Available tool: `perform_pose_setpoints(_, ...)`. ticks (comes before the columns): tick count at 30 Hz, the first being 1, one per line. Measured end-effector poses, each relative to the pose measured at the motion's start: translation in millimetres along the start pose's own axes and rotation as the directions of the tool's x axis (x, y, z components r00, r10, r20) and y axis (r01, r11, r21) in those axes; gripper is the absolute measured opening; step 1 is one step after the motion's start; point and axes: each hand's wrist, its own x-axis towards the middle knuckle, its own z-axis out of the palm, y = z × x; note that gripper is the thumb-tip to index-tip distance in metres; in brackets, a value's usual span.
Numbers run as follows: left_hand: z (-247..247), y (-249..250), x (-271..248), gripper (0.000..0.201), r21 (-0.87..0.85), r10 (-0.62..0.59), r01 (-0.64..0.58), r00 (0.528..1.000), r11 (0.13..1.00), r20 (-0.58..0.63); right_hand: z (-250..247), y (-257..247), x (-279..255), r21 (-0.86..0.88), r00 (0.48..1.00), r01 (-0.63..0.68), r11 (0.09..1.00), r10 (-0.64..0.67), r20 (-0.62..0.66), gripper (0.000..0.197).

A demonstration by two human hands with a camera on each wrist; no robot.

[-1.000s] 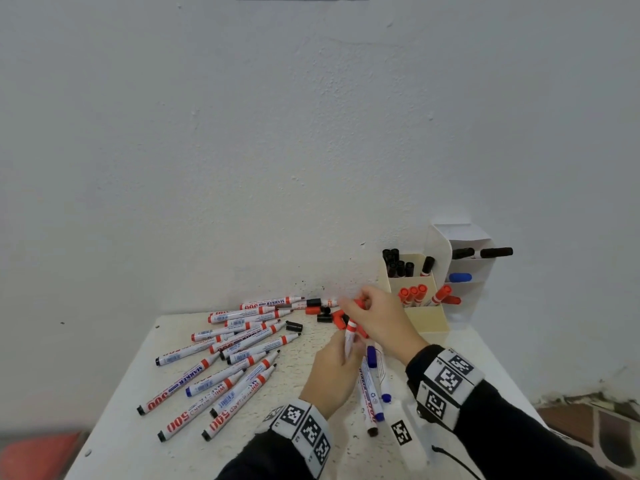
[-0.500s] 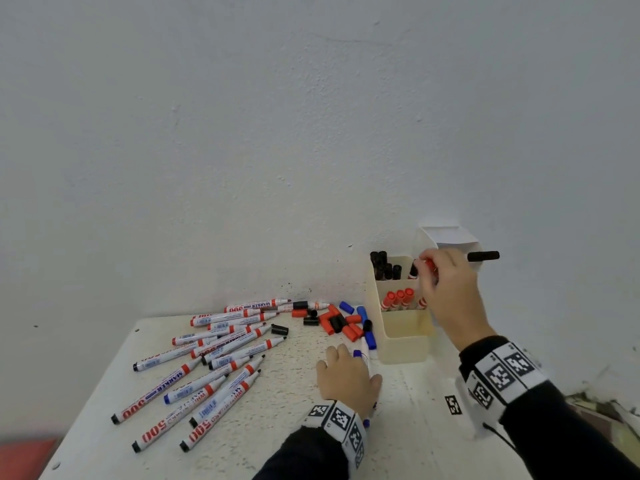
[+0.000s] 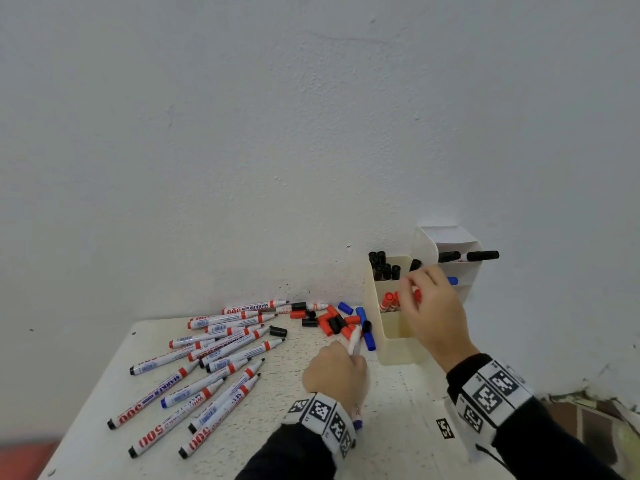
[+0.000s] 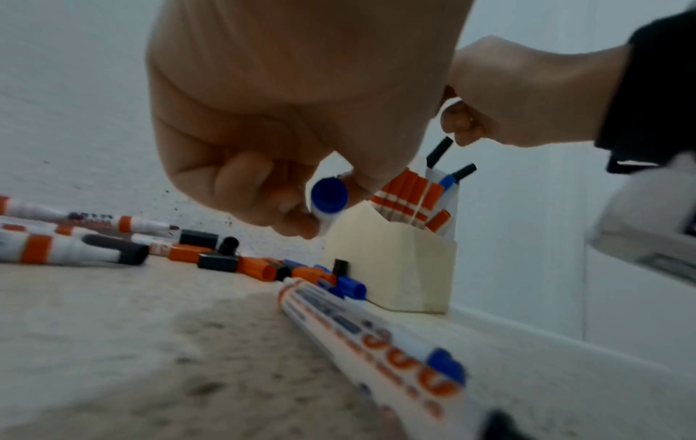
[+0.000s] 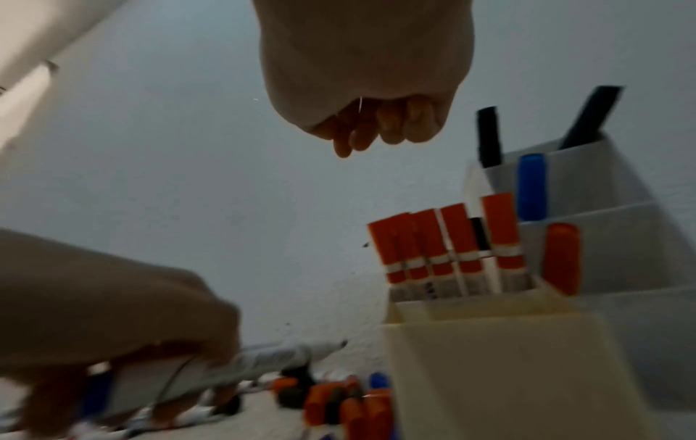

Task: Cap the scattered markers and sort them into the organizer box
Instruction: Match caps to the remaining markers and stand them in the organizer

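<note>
My left hand [image 3: 334, 370] grips an uncapped white marker [image 3: 355, 341] just above the table; its blue end plug [image 4: 329, 195] and its bare tip [image 5: 341, 344] both show. My right hand [image 3: 429, 310] hovers over the cream organizer box [image 3: 398, 344], fingers loosely curled [image 5: 376, 131] around nothing. Red-capped markers [image 3: 388, 301] stand in the middle compartment and black-capped ones [image 3: 381, 266] in the back one. Several uncapped markers [image 3: 214, 362] lie fanned out at the left. Loose red, black and blue caps [image 3: 334, 322] sit beside the box.
A white tiered organizer [image 3: 446, 237] behind the box holds black and blue markers. Another blue marker [image 4: 376, 351] lies on the table under my left wrist. The speckled table [image 3: 277, 393] meets the wall at the back. A square tag [image 3: 444, 428] is stuck near the right edge.
My right hand carried a red-capped marker to the box and let it go there. My left hand went down to the table and took up a blue marker.
</note>
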Motion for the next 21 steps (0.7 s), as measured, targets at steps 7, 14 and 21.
perform_pose_setpoints(7, -23.1, -44.8, 5.4, 0.025, -0.131, 0.026, -0.044, 0.99, 0.99, -0.136, 39.5, -29.7, -38.3, -0.075, 0.704, -0.367, 0.927, 0.33, 0.629, 0.019)
perform_pose_setpoints(14, -27.0, -77.4, 0.9, 0.028, -0.18, 0.073, -0.092, 0.992, 0.979, -0.107, 74.7, -19.8, -59.2, -0.264, 0.528, -0.281, 0.923, 0.378, 0.761, 0.042)
perform_pose_setpoints(21, -18.2, -81.7, 4.6, 0.028, -0.235, 0.1, -0.111, 0.993, 0.966, -0.06, 76.3, -21.7, -56.7, -0.219, 0.589, -0.289, 0.932, 0.353, 0.727, 0.033)
